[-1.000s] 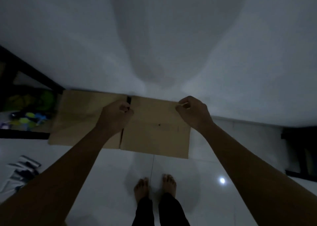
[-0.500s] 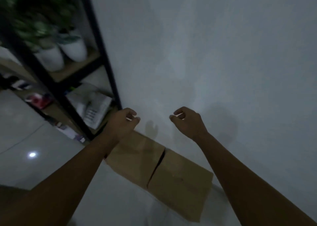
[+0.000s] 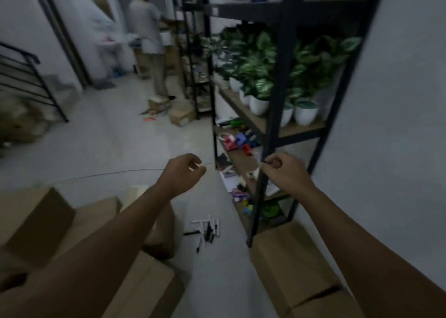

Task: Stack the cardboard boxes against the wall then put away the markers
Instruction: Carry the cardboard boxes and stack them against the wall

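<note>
We hold both hands out in front of us above the floor (image 3: 115, 148), and neither carries anything. Our left hand (image 3: 184, 173) has its fingers loosely curled in, thumb near the forefinger, with nothing between them that we can make out. Our right hand (image 3: 284, 170) is curled the same loose way, in front of the black shelf rack (image 3: 277, 100).

We count two flattened cardboard boxes (image 3: 296, 269) lying end to end along the base of the wall (image 3: 398, 124), below and to the right of our right hand, their near end by the rack's foot. To the left, under our left forearm, more cardboard boxes (image 3: 36, 221) sit on the floor; we count about four, though blur and our arm hide some edges, so we cannot be sure.

The markers (image 3: 207, 230) lie scattered in one loose heap on the floor, between the left boxes and the rack, well below both hands and between our two forearms. We see roughly ten, some white-bodied, some dark; the blur makes an exact count impossible.

On the rack we count about five white pots with leafy plants (image 3: 260, 71) on one shelf, and small coloured items on the shelves beneath. Farther down the room one other person (image 3: 149, 42) stands facing away, with two small boxes (image 3: 178, 115) on the floor near their feet.
</note>
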